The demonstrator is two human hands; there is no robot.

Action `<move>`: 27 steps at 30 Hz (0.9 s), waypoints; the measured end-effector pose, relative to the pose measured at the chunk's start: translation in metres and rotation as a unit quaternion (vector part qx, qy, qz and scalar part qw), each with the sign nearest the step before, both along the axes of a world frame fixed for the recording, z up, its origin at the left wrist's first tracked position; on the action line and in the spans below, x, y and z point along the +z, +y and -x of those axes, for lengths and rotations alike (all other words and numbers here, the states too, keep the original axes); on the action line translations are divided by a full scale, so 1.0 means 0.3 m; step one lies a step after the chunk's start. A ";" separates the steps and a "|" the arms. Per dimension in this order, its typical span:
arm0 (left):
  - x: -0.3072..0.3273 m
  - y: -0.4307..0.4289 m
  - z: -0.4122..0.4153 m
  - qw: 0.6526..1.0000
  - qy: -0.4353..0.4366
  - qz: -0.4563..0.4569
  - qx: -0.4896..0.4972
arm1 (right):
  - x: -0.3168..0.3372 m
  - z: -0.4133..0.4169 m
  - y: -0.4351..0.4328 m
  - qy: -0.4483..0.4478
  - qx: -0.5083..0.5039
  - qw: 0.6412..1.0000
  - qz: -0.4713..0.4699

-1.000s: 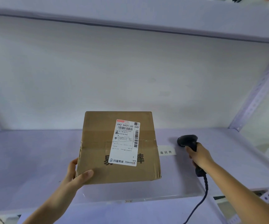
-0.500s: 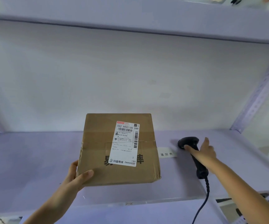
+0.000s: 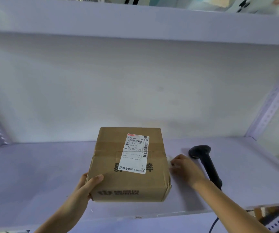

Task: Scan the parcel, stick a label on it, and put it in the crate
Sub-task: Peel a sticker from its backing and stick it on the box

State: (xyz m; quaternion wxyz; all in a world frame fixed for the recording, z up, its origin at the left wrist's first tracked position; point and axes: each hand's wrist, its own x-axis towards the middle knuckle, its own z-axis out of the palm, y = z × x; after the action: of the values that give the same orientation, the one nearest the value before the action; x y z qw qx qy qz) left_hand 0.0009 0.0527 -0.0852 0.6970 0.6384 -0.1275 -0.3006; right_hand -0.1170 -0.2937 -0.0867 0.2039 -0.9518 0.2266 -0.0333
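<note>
On the pale shelf [image 3: 34,174] the cardboard parcel [image 3: 128,167] is gripped at its near-left corner by the left hand [image 3: 89,184], thumb on top, while the right hand [image 3: 184,167], knuckles up, pinches a small white label [image 3: 169,159] just beside the parcel's right edge, the black scanner [image 3: 205,163] lying near it.

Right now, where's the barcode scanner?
In the head view the barcode scanner lies on the shelf, unheld, just right of the right hand and the cardboard parcel.

Right hand [image 3: 184,167] left the scanner [image 3: 205,163], now at the label slip [image 3: 169,159].
</note>
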 end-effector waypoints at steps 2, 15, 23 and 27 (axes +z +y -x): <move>0.008 -0.008 0.008 1.000 -0.003 -0.007 0.023 | -0.009 -0.001 -0.005 0.007 -0.003 1.000 0.016; 0.027 -0.050 0.078 0.992 0.029 0.017 0.118 | 0.015 -0.017 -0.015 0.020 0.002 0.995 0.100; 0.054 -0.047 0.116 0.983 -0.056 0.000 0.174 | -0.002 -0.037 -0.017 0.019 -0.030 0.992 0.119; 0.129 -0.002 0.146 0.925 -0.278 0.022 0.260 | 0.012 -0.002 -0.007 -0.100 -0.058 0.989 0.095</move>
State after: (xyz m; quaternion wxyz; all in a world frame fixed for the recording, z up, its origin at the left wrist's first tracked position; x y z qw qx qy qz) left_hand -0.0427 0.0521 -0.0465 0.7016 0.6912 -0.1518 0.0835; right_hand -0.1163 -0.2958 -0.0832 0.1321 -0.9440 0.2557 -0.1612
